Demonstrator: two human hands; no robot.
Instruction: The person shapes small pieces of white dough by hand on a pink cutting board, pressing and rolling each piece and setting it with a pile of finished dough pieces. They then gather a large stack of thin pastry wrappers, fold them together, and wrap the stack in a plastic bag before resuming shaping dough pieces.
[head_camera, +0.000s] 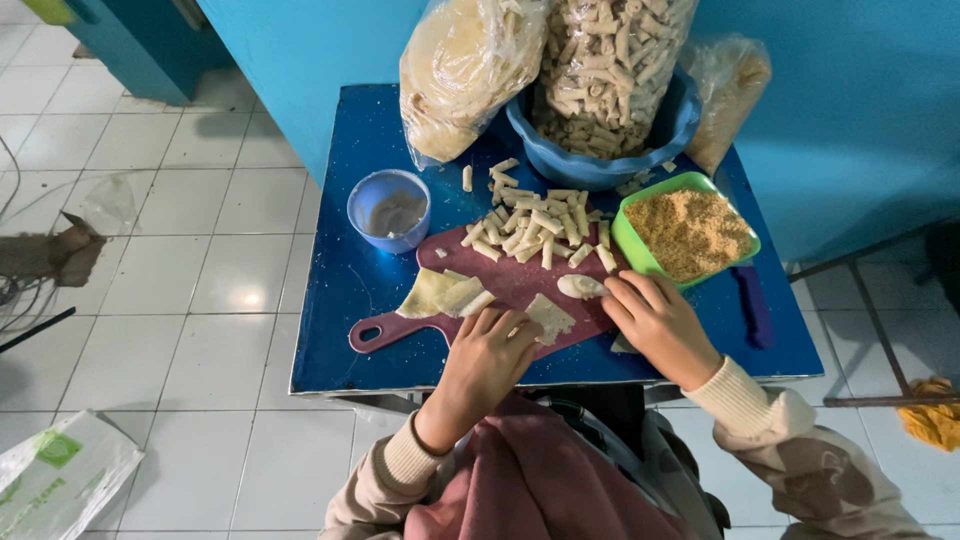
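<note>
A thin, pale yellow square of dough wrapper (550, 316) lies flat on the dark red cutting board (520, 285), near the board's front edge. The left hand (487, 358) rests just left of it, its fingers (500, 325) bent and close together, with the tips touching the wrapper's left edge. More pale wrappers (445, 295) lie in a small heap on the board, left of that hand. To the right of the square wrapper sits a small white rolled piece (581, 287), and the right hand (655, 322) has its fingers (622, 293) pressed together, touching this roll. Behind the hands, the back of the board holds a pile of short finished rolls (535, 225). Left of the board stands a small blue cup (389, 209) with grey paste. Right of the board is a green tub of brown crumbs (688, 232). Behind the board are a blue bowl (600, 140) and clear bags of food (465, 65). All of it sits on a blue table (345, 300), on a white tiled floor (180, 300), by a blue wall (850, 120).
</note>
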